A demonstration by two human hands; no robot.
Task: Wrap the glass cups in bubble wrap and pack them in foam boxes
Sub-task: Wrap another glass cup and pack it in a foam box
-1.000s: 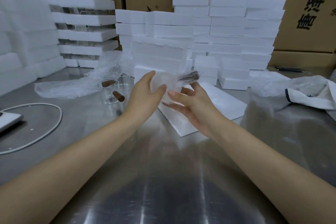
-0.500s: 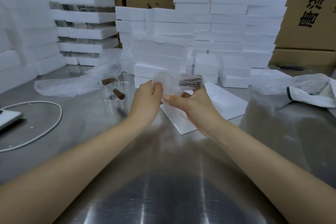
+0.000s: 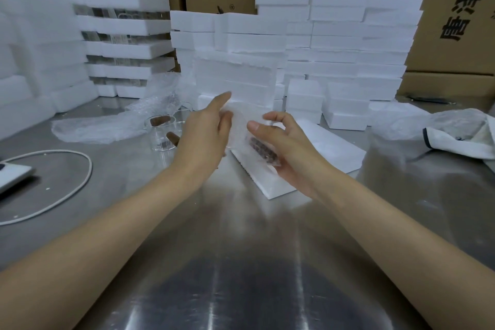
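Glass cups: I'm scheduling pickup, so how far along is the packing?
Done: possibly the foam stacks back left, with glass showing between layers. In hand: the right hand holds a bubble-wrapped cup while the left hand touches its wrap, above the foam piece. Left: boxing it, then at least two bare cups beside the bubble wrap sheet.

One glass cup (image 3: 258,143), swathed in cloudy bubble wrap (image 3: 241,126) with a dark brown part showing through, lies tilted in the right hand (image 3: 288,150) just above a flat white foam box (image 3: 321,150), with the left hand (image 3: 203,136) against the wrap. Bare clear cups (image 3: 160,136) with brown handles stand just to the left, beside a crumpled loose sheet (image 3: 101,128) of the wrap; stacked foam boxes (image 3: 348,61) rise behind
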